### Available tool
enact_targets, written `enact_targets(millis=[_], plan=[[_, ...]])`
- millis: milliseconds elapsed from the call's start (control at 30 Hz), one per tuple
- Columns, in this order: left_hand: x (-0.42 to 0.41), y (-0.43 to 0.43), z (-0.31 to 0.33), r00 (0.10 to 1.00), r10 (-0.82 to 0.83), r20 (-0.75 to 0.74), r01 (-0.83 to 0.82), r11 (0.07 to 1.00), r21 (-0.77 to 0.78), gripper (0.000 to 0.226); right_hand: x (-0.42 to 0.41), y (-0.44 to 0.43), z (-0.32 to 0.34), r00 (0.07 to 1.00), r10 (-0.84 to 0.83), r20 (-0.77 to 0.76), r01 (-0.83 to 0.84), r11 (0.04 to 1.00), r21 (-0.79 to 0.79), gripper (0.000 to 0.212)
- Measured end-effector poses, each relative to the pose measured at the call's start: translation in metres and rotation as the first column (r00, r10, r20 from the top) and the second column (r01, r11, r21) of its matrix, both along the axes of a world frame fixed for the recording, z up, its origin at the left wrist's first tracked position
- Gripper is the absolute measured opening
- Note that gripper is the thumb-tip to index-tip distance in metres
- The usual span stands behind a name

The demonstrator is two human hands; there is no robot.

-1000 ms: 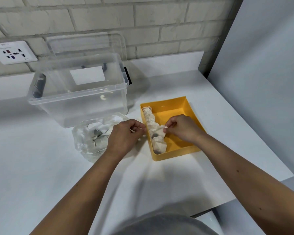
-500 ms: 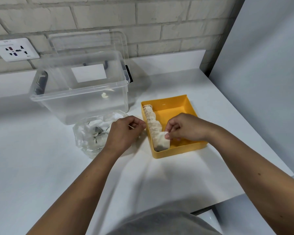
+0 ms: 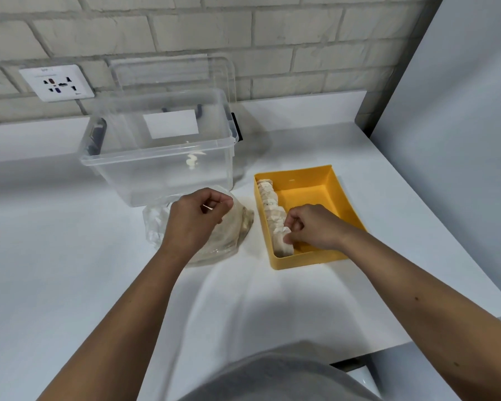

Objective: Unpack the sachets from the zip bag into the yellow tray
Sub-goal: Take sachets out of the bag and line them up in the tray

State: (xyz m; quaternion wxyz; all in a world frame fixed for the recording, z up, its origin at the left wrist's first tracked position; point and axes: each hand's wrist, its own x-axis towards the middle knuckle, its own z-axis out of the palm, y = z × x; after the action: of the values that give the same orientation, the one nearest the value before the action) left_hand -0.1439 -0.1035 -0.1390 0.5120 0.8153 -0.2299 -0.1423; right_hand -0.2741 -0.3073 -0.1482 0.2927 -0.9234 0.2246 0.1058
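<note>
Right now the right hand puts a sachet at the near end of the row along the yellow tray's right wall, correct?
No. The head view shows the row of sachets along the left wall of the yellow tray; the right hand does put one at its near end.

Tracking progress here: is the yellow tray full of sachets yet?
Not full. The yellow tray holds one row of sachets along its left wall; the floor beside them is bare. The right hand pinches the nearest one.
</note>
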Motion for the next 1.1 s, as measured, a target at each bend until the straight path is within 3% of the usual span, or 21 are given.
enact_targets(millis=[200,267,400,467,600,767,867,967,1100], plan=[[0.016,0.024,0.011,0.994,0.103,0.043,-0.104,0.994,0.014,0.004,0.006,0.002,0.016,1.000,0.001,-0.008,-0.002,0.984,-0.178,0.034],[0.020,0.033,0.014,0.991,0.122,0.055,-0.124,0.992,0.030,0.004,0.014,0.007,0.027,0.996,0.007,0.093,0.014,0.974,-0.227,0.031],[0.030,0.049,0.016,0.987,0.155,0.051,-0.158,0.986,0.058,0.005,0.040,0.041,0.043,0.941,0.013,0.338,-0.033,0.998,0.055,0.018],[0.034,0.053,0.015,0.987,0.150,0.050,-0.154,0.986,0.070,0.006,0.055,0.060,0.040,0.931,0.060,0.359,-0.081,0.996,0.044,0.016],[0.040,0.057,0.013,0.990,0.133,0.053,-0.137,0.987,0.082,0.005,0.082,0.087,0.031,0.931,0.178,0.318,-0.139,0.980,-0.142,0.016],[0.045,0.061,0.011,0.994,0.099,0.038,-0.102,0.992,0.074,0.004,0.102,0.108,0.017,0.955,0.249,0.162,-0.190,0.931,-0.311,0.020],[0.048,0.060,0.010,0.997,0.061,0.044,-0.065,0.994,0.083,0.005,0.107,0.117,0.002,0.981,0.185,0.050,-0.150,0.904,-0.401,0.041],[0.048,0.058,0.010,0.997,0.054,0.050,-0.058,0.996,0.070,0.005,0.109,0.125,-0.009,0.983,0.177,-0.039,-0.177,0.886,-0.429,0.054],[0.044,0.057,0.008,0.995,0.077,0.057,-0.081,0.995,0.058,0.008,0.106,0.120,-0.004,0.981,0.183,0.064,-0.154,0.935,-0.319,0.032]])
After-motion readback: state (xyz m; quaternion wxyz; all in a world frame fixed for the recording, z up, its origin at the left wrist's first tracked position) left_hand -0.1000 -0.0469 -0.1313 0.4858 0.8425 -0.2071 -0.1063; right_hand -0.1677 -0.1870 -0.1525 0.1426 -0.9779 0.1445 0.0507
